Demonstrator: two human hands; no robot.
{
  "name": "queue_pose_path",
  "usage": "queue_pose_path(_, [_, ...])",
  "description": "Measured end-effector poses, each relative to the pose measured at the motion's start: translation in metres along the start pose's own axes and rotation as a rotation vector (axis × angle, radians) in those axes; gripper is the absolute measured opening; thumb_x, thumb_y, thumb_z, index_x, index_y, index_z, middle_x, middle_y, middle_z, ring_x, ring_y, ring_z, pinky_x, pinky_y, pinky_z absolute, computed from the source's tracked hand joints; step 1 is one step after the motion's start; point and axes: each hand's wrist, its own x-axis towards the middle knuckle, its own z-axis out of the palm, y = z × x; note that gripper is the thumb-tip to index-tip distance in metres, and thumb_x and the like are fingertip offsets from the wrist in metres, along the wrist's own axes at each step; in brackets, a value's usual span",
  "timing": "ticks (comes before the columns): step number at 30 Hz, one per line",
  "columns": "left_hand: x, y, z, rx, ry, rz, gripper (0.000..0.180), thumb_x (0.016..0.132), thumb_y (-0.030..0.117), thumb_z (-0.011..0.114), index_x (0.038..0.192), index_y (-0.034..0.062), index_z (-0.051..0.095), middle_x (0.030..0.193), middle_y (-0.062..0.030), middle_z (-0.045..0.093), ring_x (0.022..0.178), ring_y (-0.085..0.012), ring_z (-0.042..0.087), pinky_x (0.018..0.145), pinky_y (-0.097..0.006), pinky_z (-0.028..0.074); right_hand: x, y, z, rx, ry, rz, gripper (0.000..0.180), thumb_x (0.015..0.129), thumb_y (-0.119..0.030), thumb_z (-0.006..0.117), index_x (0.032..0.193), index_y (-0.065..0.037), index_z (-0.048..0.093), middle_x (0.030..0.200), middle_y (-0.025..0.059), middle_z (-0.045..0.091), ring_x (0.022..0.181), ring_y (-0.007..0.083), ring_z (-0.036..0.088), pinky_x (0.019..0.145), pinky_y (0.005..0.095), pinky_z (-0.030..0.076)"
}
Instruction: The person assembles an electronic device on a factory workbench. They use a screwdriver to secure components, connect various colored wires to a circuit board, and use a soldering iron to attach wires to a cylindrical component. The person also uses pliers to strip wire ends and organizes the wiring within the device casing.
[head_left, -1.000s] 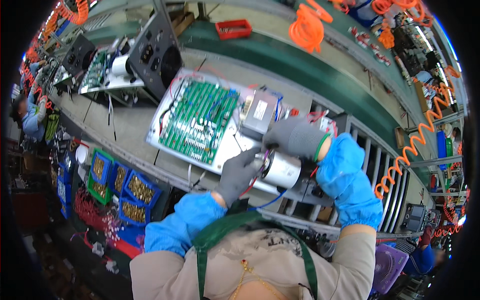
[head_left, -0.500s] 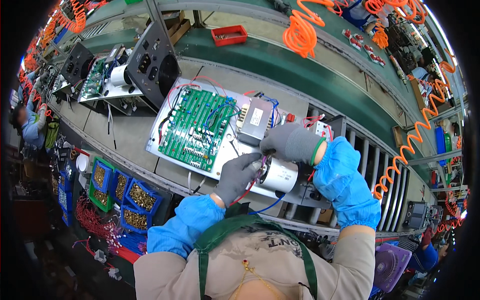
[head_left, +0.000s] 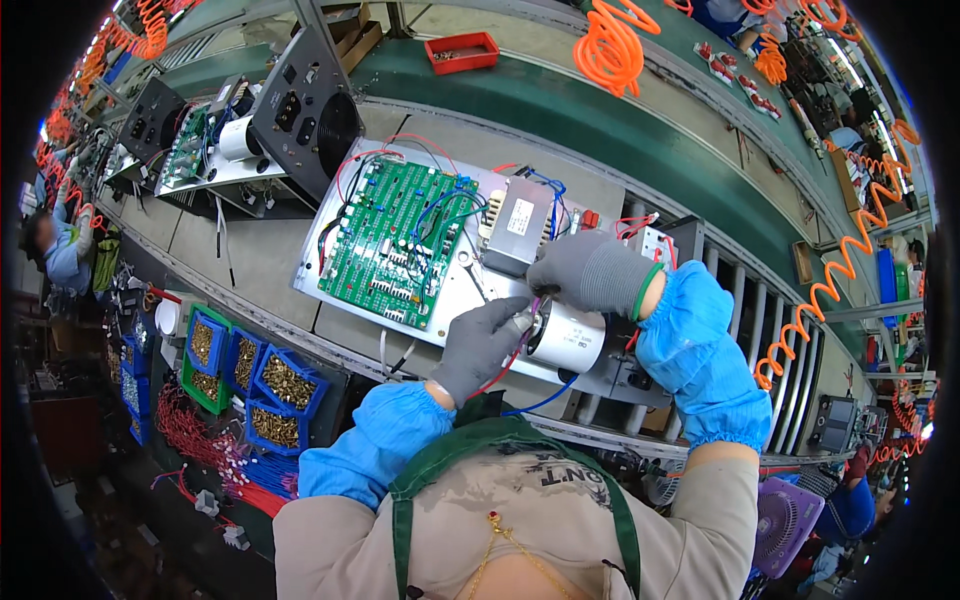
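Both my hands, in grey gloves, meet at the terminal end of a white cylindrical capacitor (head_left: pixel 572 340) lying on a metal chassis plate (head_left: pixel 455 312). My left hand (head_left: pixel 478 348) pinches a red wire (head_left: pixel 493 383) beside the terminals. My right hand (head_left: pixel 592 272) is closed just above, its fingers curled down at the same end; what they hold is hidden. A short purple piece shows between the hands. Left of them is a green circuit board (head_left: pixel 392 245), and behind them a boxy transformer (head_left: pixel 518 226). A spanner (head_left: pixel 470 268) lies between board and transformer.
A blue wire (head_left: pixel 545 401) loops over the plate's near edge. Metal rollers (head_left: pixel 742 315) run to the right. Blue bins (head_left: pixel 285 385) of brass-coloured parts stand at lower left. Another chassis with a dark panel (head_left: pixel 300 105) is at far left. Orange coiled hoses (head_left: pixel 612 50) hang overhead.
The whole view has shifted slightly. My hands stay at the capacitor's terminal end, with the fingers only a little repositioned.
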Motion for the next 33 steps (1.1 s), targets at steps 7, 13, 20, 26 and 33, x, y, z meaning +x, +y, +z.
queue_pose_path(7, [0.008, -0.008, -0.003, -0.078, -0.072, 0.046, 0.040, 0.089, 0.017, 0.062, 0.121, -0.0070, 0.055, 0.103, -0.0137, 0.066, 0.092, -0.0163, 0.063, 0.082, -0.029, 0.051, 0.000, 0.006, 0.010, -0.053, 0.021, -0.041, 0.021, 0.079, -0.015, 0.057, 0.097, -0.016, 0.066, 0.091, 0.0091, 0.063, 0.088, 0.0285, 0.063, 0.072, 0.0403, 0.051])
queue_pose_path(13, [0.007, 0.000, -0.013, 0.136, -0.113, 0.089, 0.041, 0.090, 0.023, 0.061, 0.121, -0.0047, 0.056, 0.105, -0.0129, 0.066, 0.094, -0.0147, 0.063, 0.084, -0.029, 0.049, 0.002, 0.004, -0.077, 0.075, 0.106, -0.111, 0.018, 0.081, -0.019, 0.058, 0.097, -0.012, 0.065, 0.097, 0.0124, 0.062, 0.090, 0.0316, 0.061, 0.077, 0.0411, 0.049])
queue_pose_path(20, [-0.015, 0.060, -0.061, 0.274, -0.384, 0.214, 0.042, 0.094, 0.024, 0.053, 0.128, -0.0001, 0.051, 0.114, -0.0130, 0.063, 0.103, -0.0186, 0.061, 0.088, -0.031, 0.048, 0.137, 0.158, -0.180, -0.383, 0.873, 0.680, 0.042, 0.080, -0.009, 0.055, 0.121, -0.009, 0.051, 0.115, 0.0196, 0.053, 0.106, 0.0381, 0.053, 0.088, 0.0450, 0.046])
queue_pose_path(26, [-0.033, 0.082, -0.106, -0.082, 0.110, 0.105, 0.040, 0.090, 0.017, 0.058, 0.121, -0.0073, 0.052, 0.103, -0.0143, 0.066, 0.094, -0.0187, 0.062, 0.083, -0.031, 0.049, 0.156, 0.242, -0.196, 0.097, 0.722, 0.969, 0.061, 0.085, -0.023, 0.058, 0.139, -0.014, 0.033, 0.127, 0.0253, 0.051, 0.114, 0.0378, 0.054, 0.089, 0.0464, 0.046])
queue_pose_path(33, [0.002, 0.106, -0.101, 0.587, 0.321, 0.649, 0.031, 0.081, 0.013, 0.065, 0.111, 0.0052, 0.062, 0.095, -0.0138, 0.064, 0.087, -0.0292, 0.063, 0.077, -0.035, 0.051, 0.057, 0.169, -0.164, 0.299, 0.683, 0.670, 0.069, 0.079, -0.013, 0.056, 0.142, -0.016, 0.028, 0.104, 0.0219, 0.060, 0.085, 0.0272, 0.064, 0.073, 0.0379, 0.050])
